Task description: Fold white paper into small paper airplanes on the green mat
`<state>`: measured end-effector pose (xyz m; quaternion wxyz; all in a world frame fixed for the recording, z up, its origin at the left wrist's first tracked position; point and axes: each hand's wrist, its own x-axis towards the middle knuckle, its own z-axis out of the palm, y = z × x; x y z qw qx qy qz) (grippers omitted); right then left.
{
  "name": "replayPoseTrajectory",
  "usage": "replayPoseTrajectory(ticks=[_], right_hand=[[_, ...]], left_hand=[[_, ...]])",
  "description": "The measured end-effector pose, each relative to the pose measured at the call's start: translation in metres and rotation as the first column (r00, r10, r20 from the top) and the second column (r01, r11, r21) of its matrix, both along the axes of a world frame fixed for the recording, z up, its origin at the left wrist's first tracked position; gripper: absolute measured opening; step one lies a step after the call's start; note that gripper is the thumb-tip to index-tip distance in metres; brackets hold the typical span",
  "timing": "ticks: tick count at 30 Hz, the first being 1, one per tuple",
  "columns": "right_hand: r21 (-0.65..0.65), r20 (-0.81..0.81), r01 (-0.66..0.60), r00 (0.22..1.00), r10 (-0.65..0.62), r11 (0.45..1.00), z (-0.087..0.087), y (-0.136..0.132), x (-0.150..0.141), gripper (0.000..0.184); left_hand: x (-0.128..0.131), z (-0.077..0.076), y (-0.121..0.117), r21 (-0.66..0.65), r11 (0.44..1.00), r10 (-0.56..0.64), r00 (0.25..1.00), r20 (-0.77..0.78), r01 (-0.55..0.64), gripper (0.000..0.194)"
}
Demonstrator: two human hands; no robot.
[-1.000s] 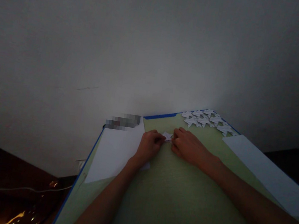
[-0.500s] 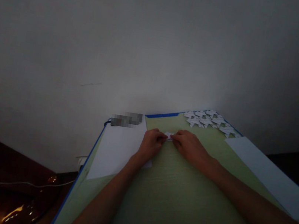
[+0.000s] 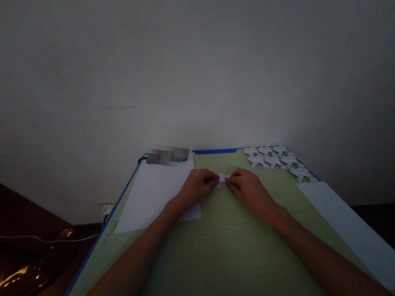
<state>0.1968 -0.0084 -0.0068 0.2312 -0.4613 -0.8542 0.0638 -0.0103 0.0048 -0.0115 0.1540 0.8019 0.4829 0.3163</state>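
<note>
A small white folded paper piece (image 3: 221, 178) lies on the green table (image 3: 224, 266), pinched between both of my hands. My left hand (image 3: 197, 186) is closed on its left side, knuckles up, resting partly over a white sheet (image 3: 149, 195). My right hand (image 3: 248, 190) is closed on its right side, fingertips pressing the paper down. Most of the piece is hidden by my fingers.
A cluster of several small folded white paper pieces (image 3: 277, 160) sits at the table's far right corner. Another white sheet (image 3: 356, 231) lies along the right edge. A blurred dark object (image 3: 167, 155) rests at the far edge. The table has blue edging; a white wall stands behind.
Both hands have stayed on the small paper piece, shifting only slightly. The view has tilted a little.
</note>
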Motion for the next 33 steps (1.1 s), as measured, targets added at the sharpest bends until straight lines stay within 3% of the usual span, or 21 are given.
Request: replayPoseTrajectory(ticks=[5,10,17,24,33], right_hand=[[-0.011,0.001,0.017,1.000,-0.017,1.000,0.002,-0.002,-0.001,0.024],[0.063,0.079,-0.021,0.997,0.016,0.998,0.001,-0.002,-0.002,0.029],[0.136,0.269,-0.016,0.963,-0.021,0.991,0.000,-0.003,-0.003,0.036],[0.174,0.407,-0.021,0.912,-0.052,0.984,0.001,-0.007,-0.010,0.036],[0.132,0.381,-0.032,0.924,-0.021,0.991,0.002,-0.008,-0.008,0.035]], left_hand=[[-0.009,0.001,0.000,0.002,0.999,-0.035,0.999,0.011,0.035,0.019],[-0.008,0.002,-0.002,0.031,0.999,-0.034,0.999,-0.012,0.034,0.019],[-0.004,0.007,-0.004,-0.005,1.000,0.018,0.998,-0.053,-0.019,0.014],[0.003,0.008,0.000,-0.133,0.978,0.155,0.987,-0.048,-0.160,0.014],[-0.002,0.007,0.000,-0.098,0.992,0.066,0.990,-0.124,-0.079,0.011]])
